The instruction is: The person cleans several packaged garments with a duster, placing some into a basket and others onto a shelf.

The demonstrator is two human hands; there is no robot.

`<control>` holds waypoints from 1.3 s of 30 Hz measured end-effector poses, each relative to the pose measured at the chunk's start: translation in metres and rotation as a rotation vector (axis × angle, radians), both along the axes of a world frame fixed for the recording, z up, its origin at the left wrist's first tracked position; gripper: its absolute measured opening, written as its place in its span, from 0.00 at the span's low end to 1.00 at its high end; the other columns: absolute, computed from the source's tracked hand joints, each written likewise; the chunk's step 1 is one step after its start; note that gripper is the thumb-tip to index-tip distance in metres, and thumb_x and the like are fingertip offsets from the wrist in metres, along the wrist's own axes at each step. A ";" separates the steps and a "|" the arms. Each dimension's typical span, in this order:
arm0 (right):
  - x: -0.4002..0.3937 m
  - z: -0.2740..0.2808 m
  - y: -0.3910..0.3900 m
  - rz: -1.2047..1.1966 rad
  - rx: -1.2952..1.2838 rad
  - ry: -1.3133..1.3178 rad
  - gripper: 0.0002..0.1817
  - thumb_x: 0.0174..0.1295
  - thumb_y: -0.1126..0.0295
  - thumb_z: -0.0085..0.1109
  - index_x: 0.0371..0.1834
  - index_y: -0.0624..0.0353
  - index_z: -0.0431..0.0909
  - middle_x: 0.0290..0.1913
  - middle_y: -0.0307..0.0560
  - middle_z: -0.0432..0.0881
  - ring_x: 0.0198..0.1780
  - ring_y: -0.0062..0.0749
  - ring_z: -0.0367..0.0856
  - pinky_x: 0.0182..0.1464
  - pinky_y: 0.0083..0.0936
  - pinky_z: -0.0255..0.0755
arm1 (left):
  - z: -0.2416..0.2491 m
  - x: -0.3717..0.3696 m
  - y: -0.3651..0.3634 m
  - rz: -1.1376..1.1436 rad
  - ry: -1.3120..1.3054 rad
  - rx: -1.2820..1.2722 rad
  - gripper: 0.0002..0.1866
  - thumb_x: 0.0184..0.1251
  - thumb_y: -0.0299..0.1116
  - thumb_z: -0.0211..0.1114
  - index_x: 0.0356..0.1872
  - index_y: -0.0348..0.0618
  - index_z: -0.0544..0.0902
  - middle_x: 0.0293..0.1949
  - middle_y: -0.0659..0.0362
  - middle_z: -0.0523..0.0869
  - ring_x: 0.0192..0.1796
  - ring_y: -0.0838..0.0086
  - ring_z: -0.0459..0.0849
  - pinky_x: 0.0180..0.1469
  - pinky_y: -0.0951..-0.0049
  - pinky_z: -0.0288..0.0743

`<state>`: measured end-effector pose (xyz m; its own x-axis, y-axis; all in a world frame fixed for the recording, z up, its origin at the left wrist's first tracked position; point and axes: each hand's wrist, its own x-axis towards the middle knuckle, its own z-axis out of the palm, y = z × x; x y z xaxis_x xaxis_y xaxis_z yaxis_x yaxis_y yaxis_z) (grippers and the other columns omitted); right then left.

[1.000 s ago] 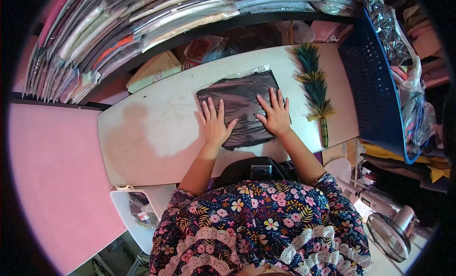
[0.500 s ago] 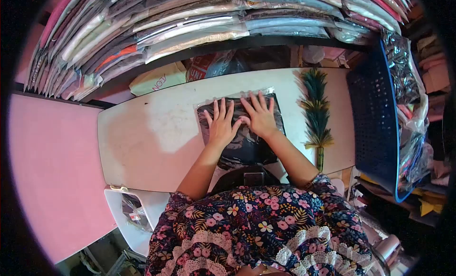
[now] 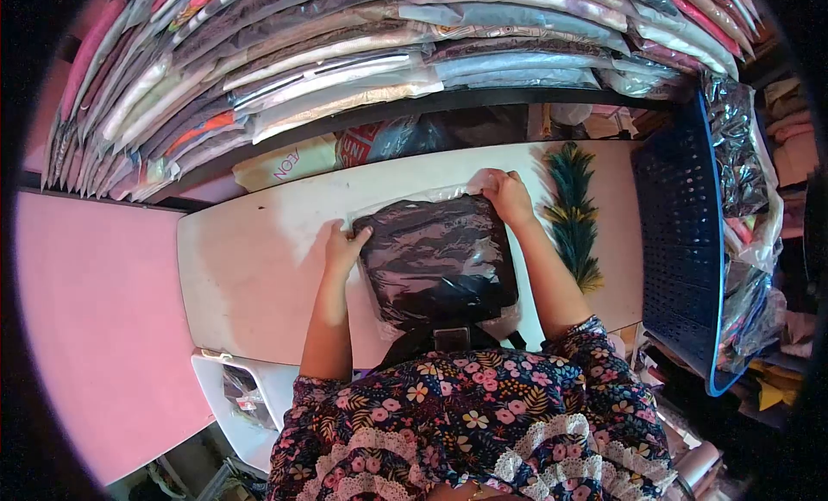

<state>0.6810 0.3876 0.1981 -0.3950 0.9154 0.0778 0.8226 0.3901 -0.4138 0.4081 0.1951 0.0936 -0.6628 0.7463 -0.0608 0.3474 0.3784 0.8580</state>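
Observation:
A dark folded garment in a clear plastic bag (image 3: 435,259) is held just in front of my body, over the white table (image 3: 250,277). My left hand (image 3: 347,245) grips the bag's left edge near its upper corner, thumb on top. At the upper right corner, my right hand (image 3: 509,197) pinches the plastic with bent fingers. The bag's lower edge lies close to my floral top.
A green and yellow feather duster (image 3: 571,212) lies to the right, beside a blue basket (image 3: 681,242). Bagged garments (image 3: 345,70) fill the shelf behind. A white bin (image 3: 250,423) stands at lower left, next to a pink surface (image 3: 95,328).
My hands were spread flat on top of the bag; now they have moved apart to its two sides and closed on its edges. The bag looks larger and nearer.

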 end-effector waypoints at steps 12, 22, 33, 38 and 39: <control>0.012 0.059 -0.020 0.221 -0.323 0.645 0.11 0.47 0.79 0.67 0.34 0.59 0.78 0.30 0.32 0.75 0.36 0.20 0.73 0.42 0.19 0.66 | 0.082 0.016 -0.039 -0.089 -0.565 0.478 0.16 0.58 0.17 0.62 0.49 0.37 0.76 0.43 0.59 0.81 0.44 0.75 0.79 0.51 0.75 0.72; 0.069 -0.001 -0.051 0.418 0.183 0.253 0.10 0.46 0.80 0.61 0.32 0.55 0.80 0.42 0.44 0.80 0.45 0.43 0.76 0.50 0.33 0.69 | 0.043 0.026 -0.095 -0.320 0.465 0.460 0.13 0.44 0.11 0.59 0.26 0.44 0.75 0.44 0.54 0.81 0.52 0.58 0.77 0.56 0.62 0.68; 0.057 -0.072 -0.106 0.514 0.184 0.043 0.20 0.56 0.70 0.55 0.54 0.55 0.74 0.58 0.45 0.74 0.63 0.43 0.67 0.61 0.41 0.63 | -0.049 0.052 -0.123 0.042 -0.500 0.077 0.11 0.61 0.24 0.64 0.41 0.37 0.71 0.29 0.58 0.79 0.29 0.76 0.81 0.30 0.78 0.76; 0.059 -0.102 -0.116 0.579 0.202 -0.255 0.34 0.59 0.51 0.54 0.68 0.47 0.60 0.71 0.45 0.59 0.74 0.41 0.51 0.66 0.64 0.47 | -0.067 0.047 -0.124 0.088 -0.573 -0.001 0.10 0.58 0.22 0.66 0.32 0.40 0.70 0.21 0.61 0.79 0.21 0.80 0.77 0.22 0.81 0.69; 0.058 -0.095 -0.120 0.585 0.212 -0.249 0.34 0.59 0.51 0.54 0.68 0.47 0.60 0.71 0.45 0.59 0.74 0.41 0.51 0.66 0.64 0.47 | -0.064 0.049 -0.127 0.094 -0.566 0.008 0.10 0.58 0.22 0.66 0.32 0.40 0.70 0.21 0.61 0.79 0.21 0.80 0.77 0.22 0.81 0.69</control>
